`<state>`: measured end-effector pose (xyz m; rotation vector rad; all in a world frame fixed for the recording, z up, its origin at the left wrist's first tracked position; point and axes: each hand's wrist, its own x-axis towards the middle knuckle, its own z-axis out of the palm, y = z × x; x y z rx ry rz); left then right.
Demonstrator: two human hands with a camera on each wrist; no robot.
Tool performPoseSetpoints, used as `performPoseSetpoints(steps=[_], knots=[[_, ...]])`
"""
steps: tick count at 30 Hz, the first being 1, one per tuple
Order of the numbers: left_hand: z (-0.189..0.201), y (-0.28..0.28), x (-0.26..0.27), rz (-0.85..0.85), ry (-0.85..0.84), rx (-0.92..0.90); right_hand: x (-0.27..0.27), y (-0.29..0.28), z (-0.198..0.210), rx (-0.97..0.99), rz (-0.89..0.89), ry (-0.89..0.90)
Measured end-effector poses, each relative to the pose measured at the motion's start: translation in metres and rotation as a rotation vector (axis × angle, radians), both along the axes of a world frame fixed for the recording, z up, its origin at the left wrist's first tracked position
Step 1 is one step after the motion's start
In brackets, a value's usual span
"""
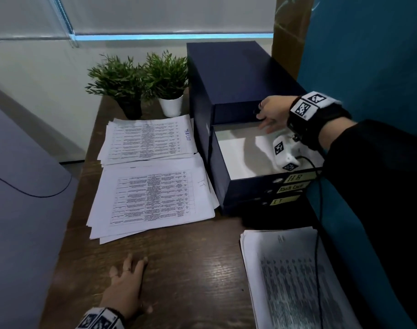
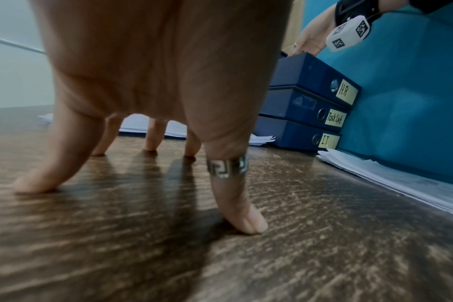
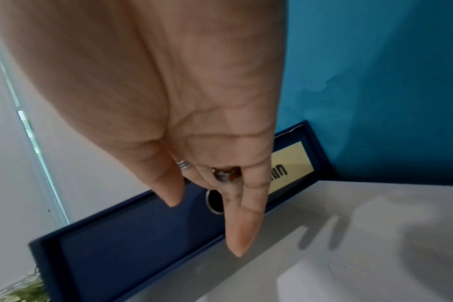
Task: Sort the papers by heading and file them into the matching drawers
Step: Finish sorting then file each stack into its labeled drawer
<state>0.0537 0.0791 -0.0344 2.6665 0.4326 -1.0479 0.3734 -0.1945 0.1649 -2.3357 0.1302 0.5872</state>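
Note:
A dark blue drawer unit (image 1: 229,74) stands against the teal wall. Its H.R drawer (image 1: 297,178) is pulled out and shows a pale inside (image 1: 236,157). The Task List drawer (image 1: 293,187) and IT drawer (image 1: 283,200) below it are closed. My right hand (image 1: 268,119) hovers over the open drawer, its straight fingers (image 3: 238,230) at the closed top drawer's front (image 3: 132,241), holding nothing. My left hand (image 1: 129,274) rests on the wooden table (image 1: 193,269) with spread fingertips (image 2: 246,222). Three paper stacks lie out: Task List (image 1: 148,138), IT (image 1: 153,198) and a near-right stack (image 1: 293,276).
Two potted plants (image 1: 141,84) stand behind the Task List stack, left of the drawer unit. A grey curved surface (image 1: 22,198) borders the table on the left. The teal wall (image 1: 369,67) closes off the right. A thin black cable (image 1: 317,233) hangs across the near-right stack.

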Motion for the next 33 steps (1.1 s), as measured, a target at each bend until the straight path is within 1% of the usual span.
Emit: performPoseSetpoints(steps=[6, 9, 10, 12, 14, 16, 17, 19, 21, 23, 25, 27, 28, 29, 30, 32, 33], knots=[[-0.004, 0.000, 0.002, -0.010, 0.031, 0.001, 0.003, 0.001, -0.009, -0.001, -0.013, -0.027], [-0.004, 0.000, 0.002, -0.008, 0.034, -0.003, -0.007, -0.003, -0.005, -0.005, 0.007, -0.035], [-0.003, -0.001, 0.002, -0.011, 0.033, -0.003, -0.013, -0.004, 0.000, 0.020, 0.010, -0.058], [-0.002, 0.000, 0.001, -0.019, 0.027, 0.005, -0.030, -0.005, 0.014, 0.142, -0.015, -0.153], [0.000, -0.001, 0.000, -0.024, 0.006, 0.007, -0.056, -0.010, 0.027, 0.295, -0.068, -0.300], [0.002, -0.001, 0.001, -0.026, -0.010, 0.014, -0.087, -0.022, 0.028, 0.417, -0.125, -0.444], [0.003, -0.002, 0.001, -0.022, -0.014, 0.020, -0.105, -0.030, 0.022, 0.469, -0.155, -0.483], [0.004, -0.005, 0.001, 0.006, -0.012, 0.029, -0.144, -0.048, -0.004, 0.515, -0.224, -0.538], [0.004, -0.015, 0.002, 0.021, -0.051, 0.032, -0.180, -0.068, -0.049, 0.512, -0.317, -0.569], [0.004, -0.033, 0.005, -0.024, -0.148, 0.029, -0.212, -0.086, -0.100, 0.420, -0.363, -0.536], [0.004, -0.058, 0.010, -0.071, -0.239, -0.042, -0.234, -0.103, -0.147, 0.313, -0.366, -0.458], [-0.001, -0.090, 0.015, -0.084, -0.278, -0.200, -0.245, -0.119, -0.187, 0.197, -0.382, -0.351], [-0.004, -0.107, 0.016, -0.064, -0.281, -0.296, -0.249, -0.127, -0.204, 0.116, -0.367, -0.293], [-0.005, -0.125, 0.017, -0.011, -0.280, -0.400, -0.252, -0.132, -0.218, 0.034, -0.336, -0.235], [-0.008, -0.143, 0.018, 0.079, -0.274, -0.516, -0.255, -0.137, -0.229, -0.051, -0.309, -0.155], [-0.008, -0.176, 0.019, 0.318, -0.200, -0.774, -0.263, -0.141, -0.242, -0.157, -0.297, -0.011], [-0.009, -0.190, 0.019, 0.439, -0.155, -0.891, -0.267, -0.141, -0.247, -0.198, -0.295, 0.020]])
